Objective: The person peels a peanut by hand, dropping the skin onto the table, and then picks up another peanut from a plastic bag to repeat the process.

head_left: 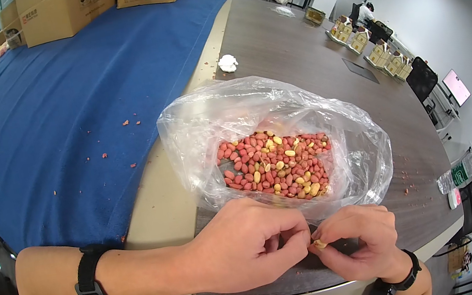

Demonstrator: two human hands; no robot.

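Note:
An open clear plastic bag [343,112] lies on the table, full of peanuts [280,165], most in red skins and some pale and bare. Just in front of it, my right hand [362,239] pinches a pale peanut [320,244] between thumb and fingertips. My left hand [259,241] is closed, its thumb and forefinger pressed together right beside that peanut. Whatever lies between the left fingertips is hidden. Both wrists wear black straps.
A blue cloth [74,125] with scattered red skin bits covers the left side. Beyond the bag is a crumpled white tissue [227,63]. Cardboard boxes [67,12] stand at the back left, and a plastic bottle [461,172] at the right edge. Other people sit far off.

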